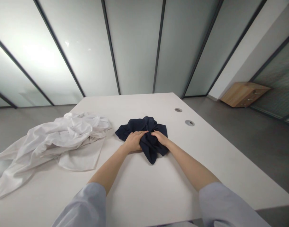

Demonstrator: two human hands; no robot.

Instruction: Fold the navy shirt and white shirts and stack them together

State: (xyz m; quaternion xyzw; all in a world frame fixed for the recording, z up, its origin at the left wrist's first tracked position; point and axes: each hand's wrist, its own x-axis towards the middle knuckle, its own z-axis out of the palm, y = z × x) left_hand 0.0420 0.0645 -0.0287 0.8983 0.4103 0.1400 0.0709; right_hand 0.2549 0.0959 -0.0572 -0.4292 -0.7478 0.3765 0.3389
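A crumpled navy-blue piece of cloth (137, 124), perhaps a garment, lies bunched in the middle of the white table (144, 201). At its near left side is my left hand (134, 141), its fingers closed on the fabric and the thumb tucked in the folds. From the right, my right hand (160, 138) pinches the same cloth, with its fingertips close to those of the left. One fold hangs toward me between the hands. Fabric hides parts of the fingers on both hands.
A heap of white cloth (71, 135) covers the table's left side and drapes over that edge. Two round cable grommets (189, 123) are set near the right edge. A wooden cabinet (244, 94) stands on the floor at far right; frosted glass panels (135, 47) rise behind.
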